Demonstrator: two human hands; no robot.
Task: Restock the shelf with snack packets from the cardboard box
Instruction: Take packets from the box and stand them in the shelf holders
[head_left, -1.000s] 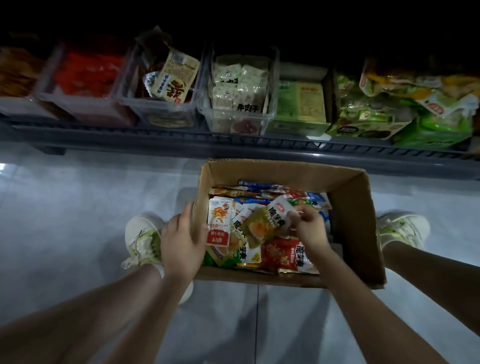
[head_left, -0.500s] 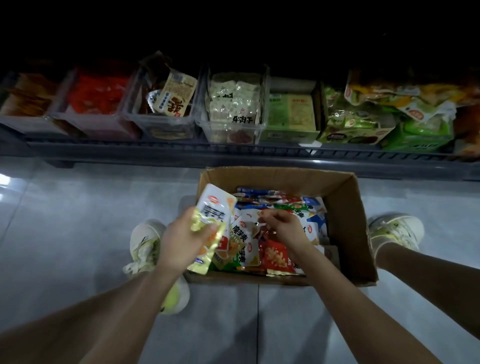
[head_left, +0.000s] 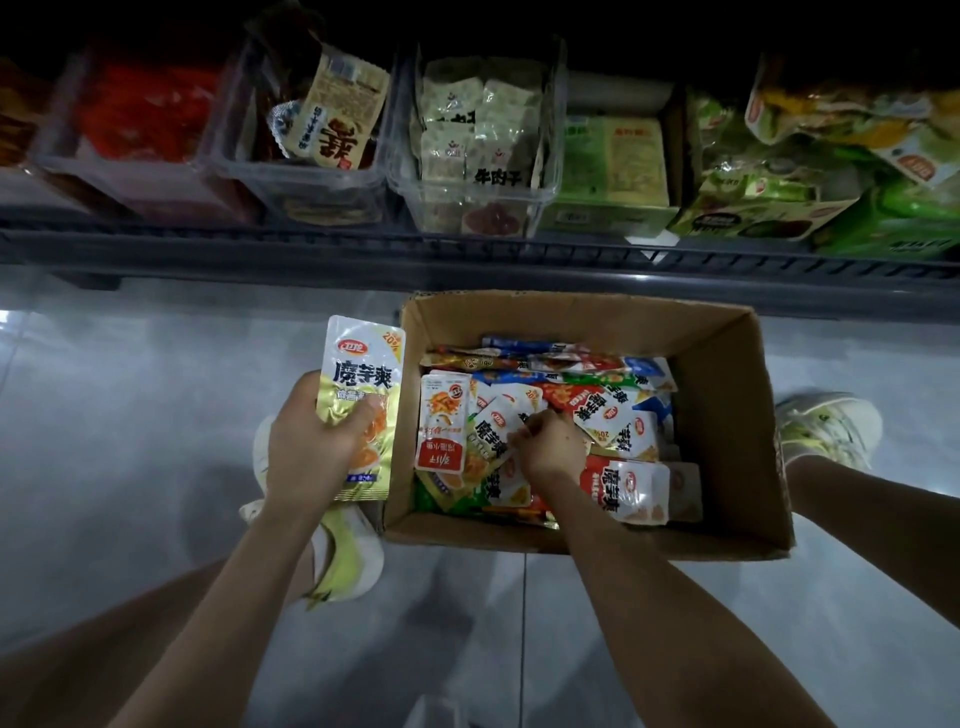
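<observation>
An open cardboard box (head_left: 727, 395) sits on the floor, filled with several snack packets (head_left: 613, 410) in white, red, green and blue. My left hand (head_left: 306, 447) grips a white and yellow snack packet (head_left: 361, 374), holding it upright just left of the box. My right hand (head_left: 550, 447) is down inside the box, fingers curled and pinching the edge of a white packet (head_left: 501, 423) in the pile. The low shelf (head_left: 467, 254) runs across the back, above the box.
Clear plastic bins (head_left: 291, 176) on the shelf hold red, beige and pale green packets; green cartons (head_left: 613, 171) and bags stand to the right. My two white and yellow shoes (head_left: 826, 426) flank the box on the grey tiled floor (head_left: 130, 405).
My left hand has lifted the yellow packet out of the box and moved it to the left. My right hand has reached deeper into the pile of packets.
</observation>
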